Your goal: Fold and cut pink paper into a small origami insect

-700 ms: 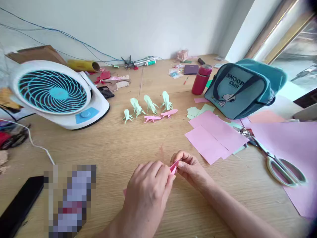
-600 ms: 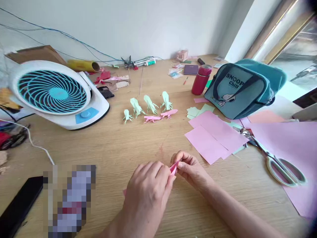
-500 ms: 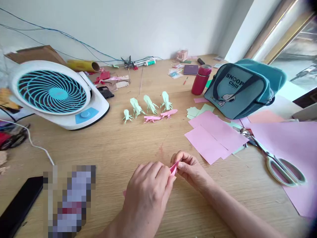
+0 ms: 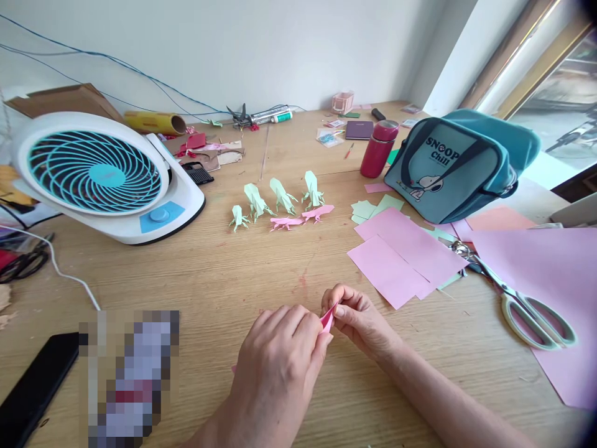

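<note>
1. Left hand (image 4: pixel 280 354) grips the folded paper (image 4: pixel 328 319), in front of the figures (image 4: pixel 280 194), seemingly to steady it.
2. Right hand (image 4: pixel 360 318) pinches its tip, likely for fine control.
3. Sheets (image 4: pixel 389 267) lie right of the figures, probably for easy reach.

White fan (image 4: pixel 106 175) at left — red flask (image 4: pixel 377 152) beside teal bag (image 4: pixel 445 171).

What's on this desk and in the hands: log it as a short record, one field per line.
Left hand: grips folded pink paper
Right hand: pinches the paper's tip
Green origami insects: four, standing
Pink origami insects: two, beside the green ones
Scissors: partly on large pink sheet
Red flask: left of teal bag
Fan: on the left
</note>
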`<state>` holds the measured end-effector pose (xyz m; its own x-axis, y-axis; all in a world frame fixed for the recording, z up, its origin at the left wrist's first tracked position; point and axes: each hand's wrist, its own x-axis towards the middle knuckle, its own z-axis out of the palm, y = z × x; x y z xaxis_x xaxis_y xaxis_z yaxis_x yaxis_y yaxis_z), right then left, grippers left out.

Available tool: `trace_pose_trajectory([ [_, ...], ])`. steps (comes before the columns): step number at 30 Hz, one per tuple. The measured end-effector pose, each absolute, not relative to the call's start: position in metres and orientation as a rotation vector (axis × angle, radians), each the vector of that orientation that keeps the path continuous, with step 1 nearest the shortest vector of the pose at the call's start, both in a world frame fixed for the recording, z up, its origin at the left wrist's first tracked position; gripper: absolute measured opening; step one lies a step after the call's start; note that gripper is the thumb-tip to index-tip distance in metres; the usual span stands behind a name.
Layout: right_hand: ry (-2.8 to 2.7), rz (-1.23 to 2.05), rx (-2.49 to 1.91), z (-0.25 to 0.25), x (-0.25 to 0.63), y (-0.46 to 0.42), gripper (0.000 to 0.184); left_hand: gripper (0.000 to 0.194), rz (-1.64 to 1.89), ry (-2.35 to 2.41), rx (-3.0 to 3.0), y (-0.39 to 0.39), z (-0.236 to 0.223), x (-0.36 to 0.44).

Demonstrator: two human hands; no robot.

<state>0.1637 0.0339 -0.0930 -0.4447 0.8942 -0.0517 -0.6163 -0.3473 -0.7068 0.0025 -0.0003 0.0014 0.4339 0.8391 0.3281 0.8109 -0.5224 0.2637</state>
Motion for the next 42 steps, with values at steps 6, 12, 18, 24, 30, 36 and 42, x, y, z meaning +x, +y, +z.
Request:
trace_pose_trajectory([
  [6, -0.765, 1.927, -0.549, -0.094, 0.1639, 0.0342, 0.011, 0.021, 0.656, 1.484, 2.574, -0.0008, 0.0004, 0.0015],
  [12, -0.763, 1.92, -0.548, -0.0947, 0.1631, 0.0336, 0.01, 0.022, 0.659, 1.476, 2.582, -0.0007, 0.0004, 0.0016],
  [18, -0.756, 1.919, -0.548, -0.0941, 0.1634, 0.0343, 0.011, 0.023, 0.653, 1.486, 2.584, -0.0015, 0.0008, 0.0022],
  [24, -0.743, 1.924, -0.548, -0.0942, 0.1633, 0.0338, 0.014, 0.022, 0.654, 1.485, 2.58, -0.0008, 0.002, 0.0017],
  [30, -0.747, 1.897, -0.556, -0.0932, 0.1628, 0.0339, 0.018, 0.023, 0.623, 1.485, 2.568, 0.002, 0.0024, -0.0009],
  [36, -0.75, 1.854, -0.589, -0.0924, 0.1626, 0.0347, 0.02, 0.024, 0.638, 1.486, 2.544, 0.0062, 0.0016, -0.004],
  [42, -0.772, 1.826, -0.64, -0.092, 0.1643, 0.0349, 0.017, 0.024, 0.63, 1.456, 2.556, 0.0069, 0.0024, -0.0044],
])
